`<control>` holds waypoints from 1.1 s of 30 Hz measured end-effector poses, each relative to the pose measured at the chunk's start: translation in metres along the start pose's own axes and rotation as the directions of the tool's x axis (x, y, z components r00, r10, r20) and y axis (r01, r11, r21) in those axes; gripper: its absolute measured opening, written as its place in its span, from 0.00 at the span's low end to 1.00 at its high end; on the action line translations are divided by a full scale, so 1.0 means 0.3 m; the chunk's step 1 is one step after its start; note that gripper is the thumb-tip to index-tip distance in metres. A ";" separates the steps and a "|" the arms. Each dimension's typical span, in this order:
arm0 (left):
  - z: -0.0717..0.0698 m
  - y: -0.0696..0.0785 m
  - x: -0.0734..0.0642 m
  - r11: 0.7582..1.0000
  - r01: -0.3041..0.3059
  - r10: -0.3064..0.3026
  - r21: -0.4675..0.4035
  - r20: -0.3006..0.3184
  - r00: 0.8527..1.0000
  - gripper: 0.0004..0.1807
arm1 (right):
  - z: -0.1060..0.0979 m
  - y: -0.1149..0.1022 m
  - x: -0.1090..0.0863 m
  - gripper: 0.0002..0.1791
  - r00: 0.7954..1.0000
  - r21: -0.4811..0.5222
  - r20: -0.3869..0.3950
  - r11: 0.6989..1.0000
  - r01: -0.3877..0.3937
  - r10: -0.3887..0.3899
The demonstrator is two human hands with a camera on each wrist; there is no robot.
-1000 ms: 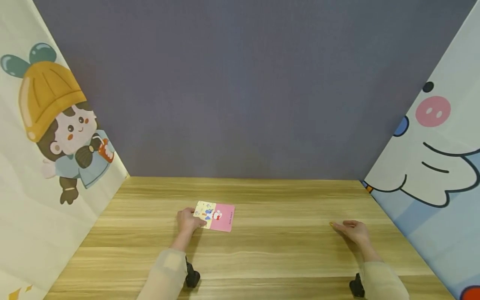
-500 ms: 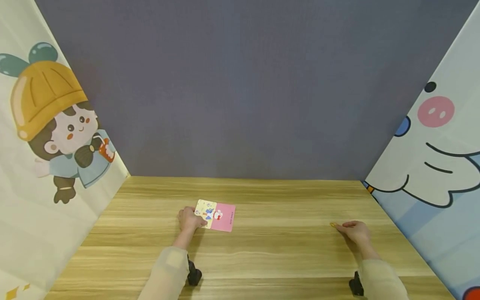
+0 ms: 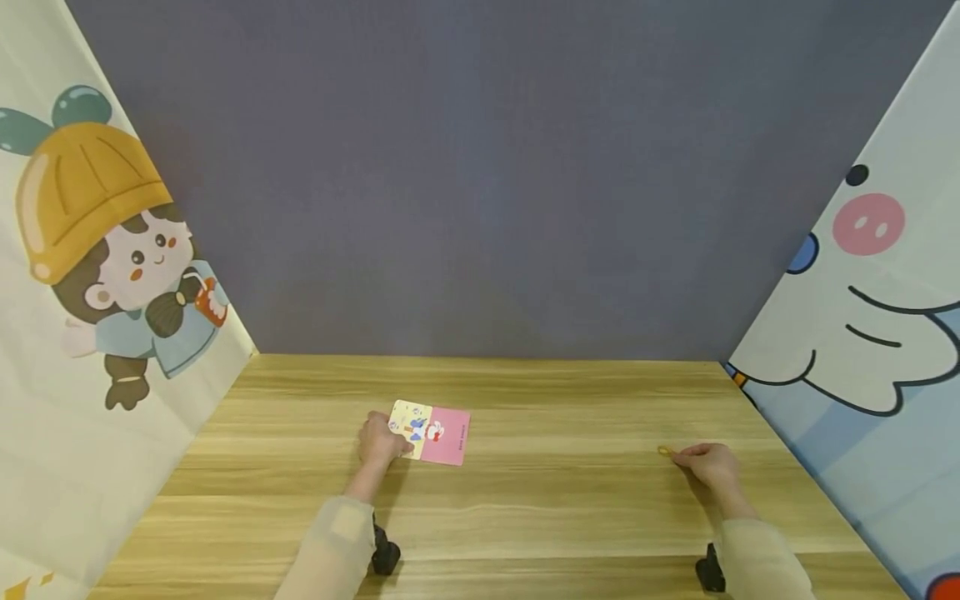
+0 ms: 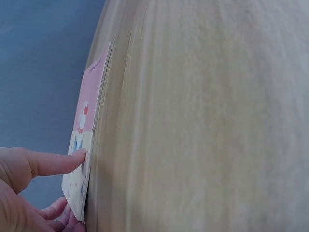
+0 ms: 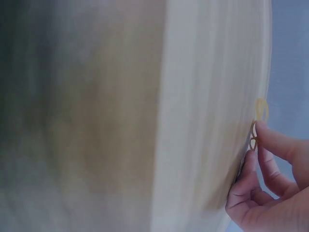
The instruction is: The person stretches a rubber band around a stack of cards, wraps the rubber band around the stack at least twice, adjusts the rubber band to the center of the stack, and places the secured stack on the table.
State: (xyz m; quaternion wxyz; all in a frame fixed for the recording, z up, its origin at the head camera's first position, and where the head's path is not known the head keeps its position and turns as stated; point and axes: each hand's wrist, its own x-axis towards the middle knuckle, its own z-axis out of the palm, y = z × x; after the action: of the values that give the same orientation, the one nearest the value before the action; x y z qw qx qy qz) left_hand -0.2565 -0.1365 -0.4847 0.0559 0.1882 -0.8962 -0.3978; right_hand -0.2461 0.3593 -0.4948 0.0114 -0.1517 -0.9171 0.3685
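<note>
Presently, two hands work over one wooden table [image 3: 555,500]: left hand [image 3: 378,440] pinches one pink-and-cream booklet [image 3: 447,435], right hand [image 3: 711,465] pinches one thin yellow loop [image 3: 664,451].

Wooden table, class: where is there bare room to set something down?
Bare table lies between the booklet and the yellow loop, and behind both up to the grey backdrop. It's crowded at the left hand, gripping the booklet, and the right hand, pinching the loop.

Wood-grain table [image 3: 555,508], grey backdrop [image 3: 480,183], cartoon panels [image 3: 97,192]
</note>
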 end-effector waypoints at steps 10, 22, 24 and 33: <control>-0.018 0.005 -0.005 0.997 -0.069 0.070 -0.020 0.044 0.997 0.33 | 0.016 0.008 -0.002 0.15 0.999 0.184 -0.042 0.983 -0.020 0.028; -0.016 -0.016 -0.004 0.986 -0.088 0.098 -0.142 0.069 0.993 0.33 | 0.015 -0.022 -0.019 0.18 0.997 0.302 -0.039 0.952 -0.052 0.066; -0.016 -0.015 -0.006 0.984 -0.076 0.089 -0.161 0.077 0.993 0.34 | 0.016 -0.026 -0.022 0.17 0.997 0.342 -0.020 0.938 -0.063 0.074; -0.029 -0.018 -0.014 0.966 -0.040 0.073 -0.255 0.123 0.990 0.31 | 0.024 -0.044 -0.040 0.14 0.998 0.469 0.065 0.882 -0.052 0.024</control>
State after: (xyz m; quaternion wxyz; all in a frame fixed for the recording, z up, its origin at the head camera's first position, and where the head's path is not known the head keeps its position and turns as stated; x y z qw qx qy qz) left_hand -0.2488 -0.1443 -0.4826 0.0315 0.1271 -0.8452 -0.5182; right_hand -0.2391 0.3420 -0.4900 0.0143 -0.1515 -0.7971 0.5843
